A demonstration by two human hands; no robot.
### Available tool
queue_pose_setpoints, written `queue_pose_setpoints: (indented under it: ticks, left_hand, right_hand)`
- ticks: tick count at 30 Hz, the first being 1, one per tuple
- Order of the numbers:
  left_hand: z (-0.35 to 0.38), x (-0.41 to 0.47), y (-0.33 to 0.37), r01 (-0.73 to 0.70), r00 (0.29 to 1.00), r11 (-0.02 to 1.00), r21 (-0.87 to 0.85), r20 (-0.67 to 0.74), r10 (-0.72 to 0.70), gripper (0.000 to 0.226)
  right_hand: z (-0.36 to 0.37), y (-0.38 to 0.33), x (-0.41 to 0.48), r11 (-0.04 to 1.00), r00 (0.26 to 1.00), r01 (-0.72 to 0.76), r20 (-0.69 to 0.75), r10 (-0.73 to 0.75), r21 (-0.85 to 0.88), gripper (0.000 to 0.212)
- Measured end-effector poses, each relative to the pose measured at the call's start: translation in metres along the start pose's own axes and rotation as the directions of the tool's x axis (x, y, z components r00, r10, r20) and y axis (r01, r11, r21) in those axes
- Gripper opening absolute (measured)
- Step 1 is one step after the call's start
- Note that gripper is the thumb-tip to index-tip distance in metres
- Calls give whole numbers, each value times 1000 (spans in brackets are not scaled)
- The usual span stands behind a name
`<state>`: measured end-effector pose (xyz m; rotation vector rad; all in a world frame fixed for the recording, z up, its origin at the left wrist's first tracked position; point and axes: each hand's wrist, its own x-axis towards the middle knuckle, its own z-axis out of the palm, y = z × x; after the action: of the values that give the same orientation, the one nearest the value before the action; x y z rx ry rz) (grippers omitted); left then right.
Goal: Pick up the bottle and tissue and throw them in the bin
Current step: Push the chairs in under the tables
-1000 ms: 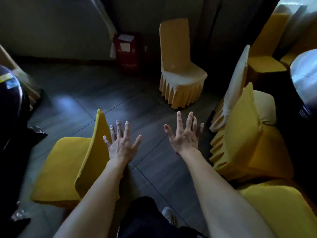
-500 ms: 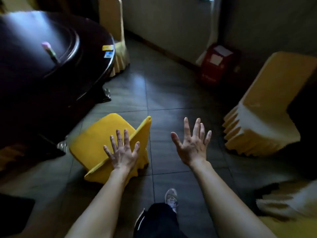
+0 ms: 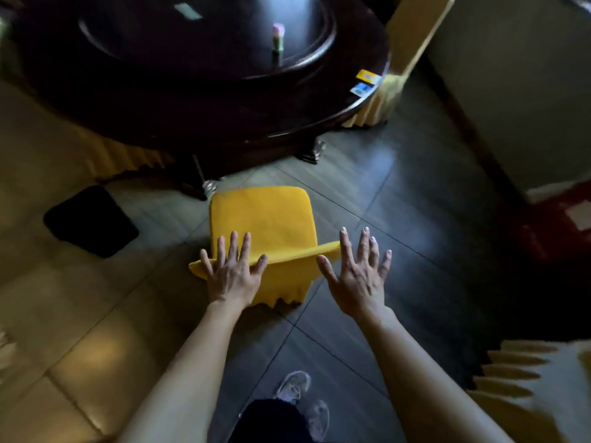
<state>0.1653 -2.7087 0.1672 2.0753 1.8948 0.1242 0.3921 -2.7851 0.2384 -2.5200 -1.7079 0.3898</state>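
Progress looks nil: left hand point(image 3: 232, 276) and right hand point(image 3: 359, 279) hover, fingers point(image 3: 345, 251) spread and empty. The small bottle point(image 3: 277, 39) stands on the dark table point(image 3: 160, 100), upper centre of the frame; tissue not clearly visible, so pickup and binning both remain

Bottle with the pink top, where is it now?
In the head view, the bottle stands far ahead at top centre, on the round inner disc of the dark table, beyond the yellow chair.
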Motion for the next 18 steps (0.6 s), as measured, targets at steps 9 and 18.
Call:
queue_pose_setpoints:
  ticks: [9, 18]
  left_hand:
    - [8, 4, 12, 113, 984, 994, -6, -134, -113, 78]
    - [16, 31, 5, 102, 971, 992, 77, -225, -82, 82]
  right_hand:
    - [54, -28, 66, 992, 988, 123, 97, -120, -31, 75]
    - [61, -36, 111, 951, 961, 276, 43, -273, -141, 80]
